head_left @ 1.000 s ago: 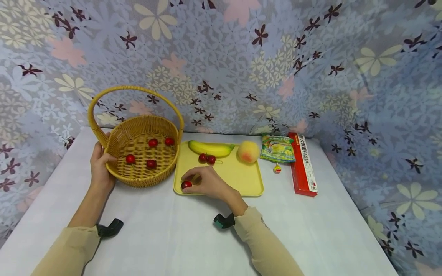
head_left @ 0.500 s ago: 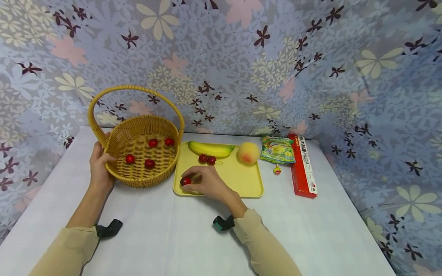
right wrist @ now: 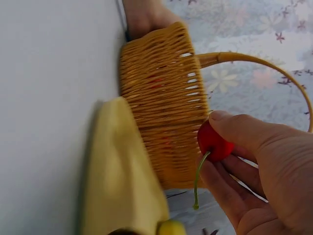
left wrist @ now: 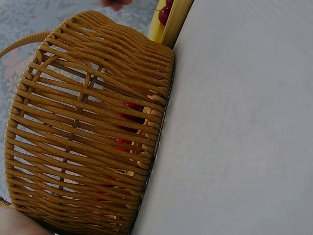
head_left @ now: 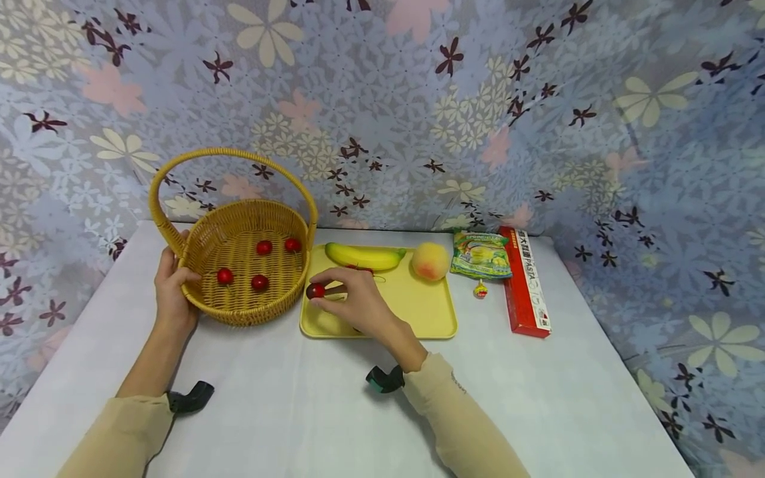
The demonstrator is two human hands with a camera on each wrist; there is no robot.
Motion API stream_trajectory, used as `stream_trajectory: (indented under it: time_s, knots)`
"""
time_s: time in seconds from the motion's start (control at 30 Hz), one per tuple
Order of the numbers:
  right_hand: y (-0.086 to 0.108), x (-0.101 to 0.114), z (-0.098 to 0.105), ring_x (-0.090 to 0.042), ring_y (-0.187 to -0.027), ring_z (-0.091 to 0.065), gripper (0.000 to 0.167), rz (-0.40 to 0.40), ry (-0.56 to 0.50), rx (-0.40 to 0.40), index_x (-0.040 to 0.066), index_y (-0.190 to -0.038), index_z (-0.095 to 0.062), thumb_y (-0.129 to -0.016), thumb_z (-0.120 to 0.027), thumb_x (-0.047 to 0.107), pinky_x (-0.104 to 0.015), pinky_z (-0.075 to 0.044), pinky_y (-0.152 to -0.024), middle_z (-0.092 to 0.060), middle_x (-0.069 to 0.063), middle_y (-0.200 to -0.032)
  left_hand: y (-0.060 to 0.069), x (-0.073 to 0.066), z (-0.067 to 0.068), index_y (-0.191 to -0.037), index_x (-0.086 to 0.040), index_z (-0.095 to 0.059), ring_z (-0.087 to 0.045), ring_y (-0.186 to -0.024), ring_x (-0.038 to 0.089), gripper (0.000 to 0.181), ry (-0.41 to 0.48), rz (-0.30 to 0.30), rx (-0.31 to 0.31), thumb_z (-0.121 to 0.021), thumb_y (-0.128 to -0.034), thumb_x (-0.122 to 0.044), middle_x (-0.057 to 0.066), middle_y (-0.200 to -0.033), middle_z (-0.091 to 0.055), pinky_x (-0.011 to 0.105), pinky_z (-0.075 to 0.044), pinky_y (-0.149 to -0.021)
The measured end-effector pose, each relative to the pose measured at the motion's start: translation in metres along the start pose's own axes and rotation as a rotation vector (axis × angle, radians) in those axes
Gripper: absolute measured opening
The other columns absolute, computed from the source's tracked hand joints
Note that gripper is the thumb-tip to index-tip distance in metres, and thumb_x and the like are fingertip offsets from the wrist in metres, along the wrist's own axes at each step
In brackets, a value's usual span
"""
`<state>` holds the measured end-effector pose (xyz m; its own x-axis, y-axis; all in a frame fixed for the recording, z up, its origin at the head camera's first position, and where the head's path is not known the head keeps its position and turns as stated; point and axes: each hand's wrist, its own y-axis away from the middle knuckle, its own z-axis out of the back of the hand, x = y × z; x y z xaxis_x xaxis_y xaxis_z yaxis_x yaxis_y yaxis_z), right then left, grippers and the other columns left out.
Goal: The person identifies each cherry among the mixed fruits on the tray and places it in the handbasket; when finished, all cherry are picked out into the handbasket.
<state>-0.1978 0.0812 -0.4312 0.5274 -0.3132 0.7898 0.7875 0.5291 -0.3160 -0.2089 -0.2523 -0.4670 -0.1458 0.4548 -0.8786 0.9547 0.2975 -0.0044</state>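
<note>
Over the left end of the yellow tray [head_left: 412, 320], I have the right hand [head_left: 358, 302] grasping a red cherry [head_left: 315, 291] between thumb and fingertips. On my right wrist view the green stem [right wrist: 198, 178] hangs free below the fruit, and the wicker basket [head_left: 251, 317] stands behind it. The cherry is raised off the tray, just beside the basket's right side; I cannot tell whether the two touch.

I have the left hand [head_left: 173, 292] clasping the basket's left rim, thumb over the edge, with the basket tilted so its inside faces my head camera. Four loose cherries [head_left: 259, 283] lie apart on the woven bottom, and the tall handle [head_left: 230, 151] arches above them.

Along the tray's far edge I see a banana [head_left: 364, 257] and, to its right, a peach [head_left: 430, 261]. More red fruit [head_left: 361, 267] shows in front of the banana, mostly hidden by the right hand. On the white tabletop [head_left: 269, 398], right of the tray, I find a green packet [head_left: 481, 255], a small lollipop [head_left: 480, 289] and a long red pasta box [head_left: 527, 282].
</note>
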Motion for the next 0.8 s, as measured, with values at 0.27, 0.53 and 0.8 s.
stream_trajectory:
  time_s: [0.27,0.53,0.8]
  knots:
    - [-0.038,0.03,0.0,-0.02,-0.113,-0.071,0.035,0.081,0.15,-0.005,0.009,-0.127,-0.073,-0.094,-0.08,0.017,-0.036,-0.058,-0.096,-0.075,-0.004,-0.125,0.0,0.0,0.001,-0.158,-0.021,-0.046,-0.035,-0.151,0.02,0.08,0.009,0.001,0.0,-0.029,-0.0886,0.016,0.0,-0.166,-0.04,0.024,-0.037,-0.116]
    - [-0.073,0.044,-0.01,-0.02,-0.111,-0.071,0.037,0.115,0.219,-0.023,0.008,-0.133,-0.069,-0.098,-0.075,0.015,-0.036,-0.057,-0.096,-0.072,-0.007,-0.132,-0.004,0.0,0.002,-0.157,-0.019,-0.048,-0.037,-0.148,0.021,0.08,0.022,-0.016,0.004,-0.029,-0.0877,0.017,0.001,-0.163,-0.043,0.024,-0.039,-0.112]
    - [-0.074,0.038,-0.017,-0.023,-0.118,-0.069,0.039,0.069,0.281,-0.033,0.006,-0.137,-0.067,-0.099,-0.074,0.012,-0.034,-0.054,-0.1,-0.071,-0.009,-0.135,-0.003,0.002,0.003,-0.157,-0.022,-0.047,-0.036,-0.149,0.02,0.081,-0.015,0.001,-0.008,-0.031,-0.0871,0.016,0.0,-0.164,-0.041,0.024,-0.039,-0.114]
